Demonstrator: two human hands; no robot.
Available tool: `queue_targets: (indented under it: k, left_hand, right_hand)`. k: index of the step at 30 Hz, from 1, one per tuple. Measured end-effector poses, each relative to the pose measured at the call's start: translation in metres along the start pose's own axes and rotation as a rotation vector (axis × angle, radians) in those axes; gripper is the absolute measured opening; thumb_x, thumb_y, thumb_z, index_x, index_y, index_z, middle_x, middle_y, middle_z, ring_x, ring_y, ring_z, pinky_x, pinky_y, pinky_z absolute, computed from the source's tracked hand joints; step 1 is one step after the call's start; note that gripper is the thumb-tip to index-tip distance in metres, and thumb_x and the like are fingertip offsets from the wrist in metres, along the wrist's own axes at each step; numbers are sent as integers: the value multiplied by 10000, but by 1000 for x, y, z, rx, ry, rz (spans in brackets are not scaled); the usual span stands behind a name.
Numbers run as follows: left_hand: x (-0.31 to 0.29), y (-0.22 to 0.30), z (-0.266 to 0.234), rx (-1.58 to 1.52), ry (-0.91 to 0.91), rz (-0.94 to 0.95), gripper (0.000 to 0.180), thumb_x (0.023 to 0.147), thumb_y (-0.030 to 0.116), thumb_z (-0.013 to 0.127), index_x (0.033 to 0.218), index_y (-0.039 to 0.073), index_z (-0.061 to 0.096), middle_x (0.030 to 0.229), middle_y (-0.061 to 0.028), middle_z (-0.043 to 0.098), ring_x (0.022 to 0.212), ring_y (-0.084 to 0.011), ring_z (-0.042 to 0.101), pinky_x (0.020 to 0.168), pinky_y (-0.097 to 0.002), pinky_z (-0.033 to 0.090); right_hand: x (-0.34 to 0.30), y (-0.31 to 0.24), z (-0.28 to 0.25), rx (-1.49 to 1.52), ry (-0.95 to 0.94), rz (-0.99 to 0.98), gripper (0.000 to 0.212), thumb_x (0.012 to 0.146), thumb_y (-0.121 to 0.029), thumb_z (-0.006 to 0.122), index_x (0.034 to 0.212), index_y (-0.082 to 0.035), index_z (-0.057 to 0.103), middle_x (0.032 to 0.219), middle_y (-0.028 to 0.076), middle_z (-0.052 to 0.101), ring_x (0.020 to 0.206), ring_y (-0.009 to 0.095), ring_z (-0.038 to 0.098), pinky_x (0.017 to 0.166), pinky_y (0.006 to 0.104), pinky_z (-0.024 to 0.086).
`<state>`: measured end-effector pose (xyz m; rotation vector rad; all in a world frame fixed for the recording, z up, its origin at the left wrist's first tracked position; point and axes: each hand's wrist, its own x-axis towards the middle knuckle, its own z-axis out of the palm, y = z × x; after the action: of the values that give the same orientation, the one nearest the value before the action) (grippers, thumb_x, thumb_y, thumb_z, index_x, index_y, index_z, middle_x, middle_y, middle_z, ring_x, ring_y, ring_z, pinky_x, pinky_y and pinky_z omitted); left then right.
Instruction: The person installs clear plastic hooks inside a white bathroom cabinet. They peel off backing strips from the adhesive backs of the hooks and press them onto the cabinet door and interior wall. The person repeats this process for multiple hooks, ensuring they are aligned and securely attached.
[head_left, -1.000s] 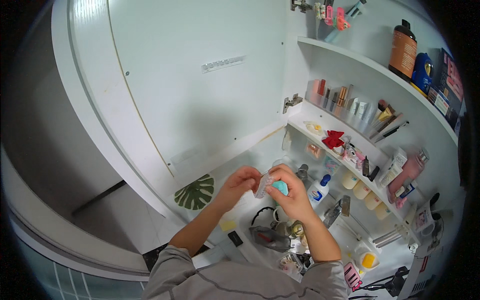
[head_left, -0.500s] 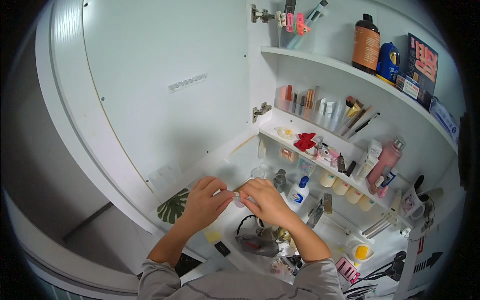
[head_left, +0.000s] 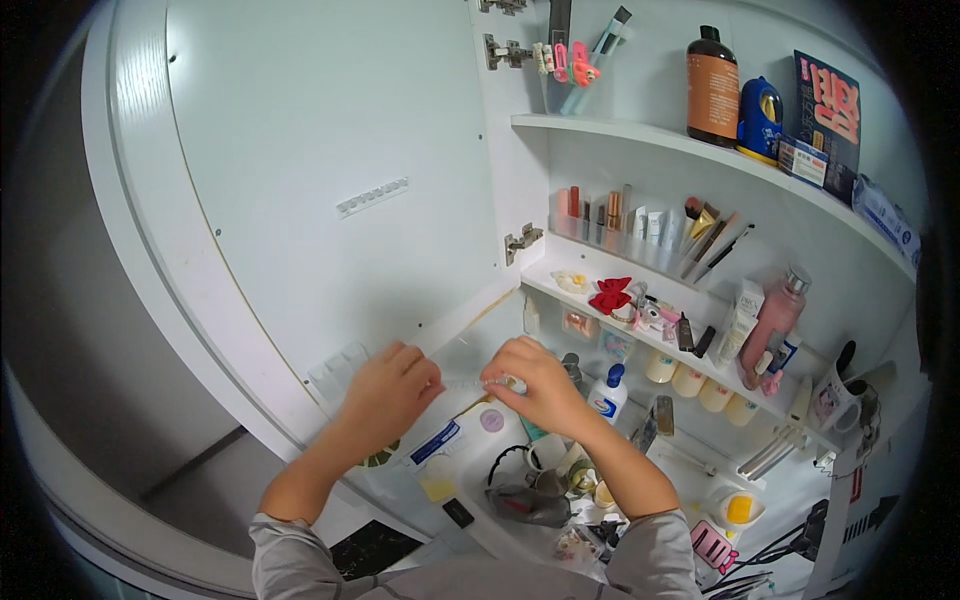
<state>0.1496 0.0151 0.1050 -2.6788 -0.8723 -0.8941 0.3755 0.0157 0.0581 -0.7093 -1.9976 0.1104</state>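
Note:
Both my hands are raised in front of the open cabinet. My left hand [head_left: 392, 392] is closed in a pinch. My right hand [head_left: 530, 385] pinches too, a short distance to its right. Between their fingertips stretches a narrow see-through strip [head_left: 464, 384], faint and hard to make out. A similar clear strip with round bumps [head_left: 373, 198] sits on the inside of the white cabinet door [head_left: 330, 110]. Below my hands lie a round pinkish disc [head_left: 492, 420] and a blue-and-white packet [head_left: 436, 441].
Shelves [head_left: 600, 128] on the right hold a brown bottle [head_left: 712, 90], makeup brushes [head_left: 712, 235], a red bow [head_left: 611, 295] and a pink bottle [head_left: 773, 325]. A white pump bottle [head_left: 607, 395] stands near my right hand. Cluttered items, including a grey pouch [head_left: 530, 505], lie below.
My hands have moved apart, with the clear strip now spanning the gap. The view has shifted slightly, and the blue-and-white packet has come into sight below.

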Motion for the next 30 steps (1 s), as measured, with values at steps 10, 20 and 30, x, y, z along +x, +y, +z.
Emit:
queue_targets:
  k: [10,20,30]
  left_hand:
    - [22,9,-37,82,122,12,134,728,77,688,761,62,559,738,-61,531,721,-252,518,603,-360,433]
    - [15,-10,-15,24,147,-129,117,746,87,677,765,55,566,728,-60,542,683,-241,544,581,-350,441]
    - [28,-22,3,41,165,-229,88,763,100,669,776,64,590,735,-58,551,657,-226,580,564,-331,456]
  right_hand:
    - [34,-15,-13,-92,150,-87,172,702,-26,681,862,-58,628,854,69,575,836,267,538,724,352,454]
    - [39,10,3,-94,215,-148,185,722,3,662,896,-49,629,879,77,572,819,256,559,692,330,471]
    - [49,52,12,147,231,22,134,767,34,633,895,-5,622,866,80,583,763,191,573,674,266,459]
